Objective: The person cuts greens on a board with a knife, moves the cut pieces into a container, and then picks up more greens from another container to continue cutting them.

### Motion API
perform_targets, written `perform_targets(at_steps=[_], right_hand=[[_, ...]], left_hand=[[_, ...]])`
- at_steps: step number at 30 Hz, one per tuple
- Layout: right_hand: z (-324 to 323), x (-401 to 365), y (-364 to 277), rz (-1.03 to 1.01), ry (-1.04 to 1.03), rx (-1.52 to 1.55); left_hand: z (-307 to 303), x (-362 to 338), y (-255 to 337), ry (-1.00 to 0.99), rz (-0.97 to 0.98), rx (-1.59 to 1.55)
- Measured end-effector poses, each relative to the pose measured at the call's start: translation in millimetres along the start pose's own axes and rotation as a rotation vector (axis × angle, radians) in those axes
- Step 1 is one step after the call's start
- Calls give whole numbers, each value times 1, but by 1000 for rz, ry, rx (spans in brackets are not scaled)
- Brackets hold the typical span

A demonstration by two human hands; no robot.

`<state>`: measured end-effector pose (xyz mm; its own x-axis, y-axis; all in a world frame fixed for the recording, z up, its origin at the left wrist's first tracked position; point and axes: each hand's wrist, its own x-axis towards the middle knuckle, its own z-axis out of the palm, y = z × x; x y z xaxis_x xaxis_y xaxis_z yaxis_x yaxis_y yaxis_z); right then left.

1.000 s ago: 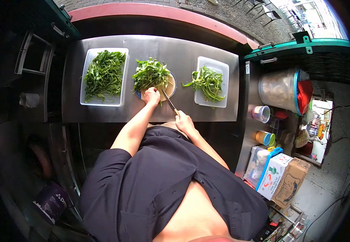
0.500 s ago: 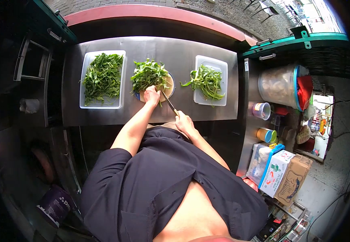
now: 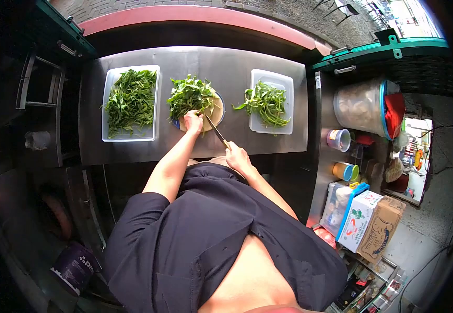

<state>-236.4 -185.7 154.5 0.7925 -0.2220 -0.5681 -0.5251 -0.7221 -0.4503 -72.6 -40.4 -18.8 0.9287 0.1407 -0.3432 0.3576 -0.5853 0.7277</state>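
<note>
A bunch of leafy greens (image 3: 191, 96), looking like water spinach, is heaped on a round pale cutting board (image 3: 218, 111) with a blue edge. My left hand (image 3: 193, 121) is closed on the near end of the bunch, its fingertips partly hidden. My right hand (image 3: 238, 156) grips a knife (image 3: 217, 132) by its handle; the blade slants up to the left, its tip beside my left fingers at the stems. To the left, a white plastic tray (image 3: 157, 107) is full of greens (image 3: 131, 101). On the right, another plastic tray (image 3: 289, 96) holds a smaller pile of stemmed greens (image 3: 268, 106).
Everything stands on a steel table (image 3: 184, 56). Beyond its far side runs a pink ledge (image 3: 195, 14). Along the right are a large lidded tub (image 3: 359, 108), small plastic tubs (image 3: 337, 140), a blue-lidded box (image 3: 337, 206) and a cardboard carton (image 3: 380, 227). A dark bucket (image 3: 74, 268) is low left.
My left hand has shifted slightly left and down, its fingers still on the bunch. The whole view has moved a little. The knife keeps nearly the same slant.
</note>
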Motion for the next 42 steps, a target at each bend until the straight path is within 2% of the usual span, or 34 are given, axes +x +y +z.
perform_targets(at_steps=[14, 19, 25, 29, 34, 37, 42], right_hand=[[-3, 8, -15, 0, -80, -18], [-9, 7, -31, 64, -130, -130], [-9, 3, -36, 46, -176, -280], [-1, -4, -23, 28, -156, -292], [4, 4, -8, 39, -52, -132], [6, 11, 0, 10, 30, -73], [-3, 10, 3, -63, 32, -70]], left_hand=[[-7, 2, 8, 7, -43, 72], [-7, 1, 10, 4, -62, 49], [-8, -2, 10, 16, -9, 48], [-8, 0, 8, -14, -4, 25], [-12, -3, 11, -6, -18, 79], [-16, -6, 6, -33, 27, 66], [-14, -9, 0, -1, 175, 47]])
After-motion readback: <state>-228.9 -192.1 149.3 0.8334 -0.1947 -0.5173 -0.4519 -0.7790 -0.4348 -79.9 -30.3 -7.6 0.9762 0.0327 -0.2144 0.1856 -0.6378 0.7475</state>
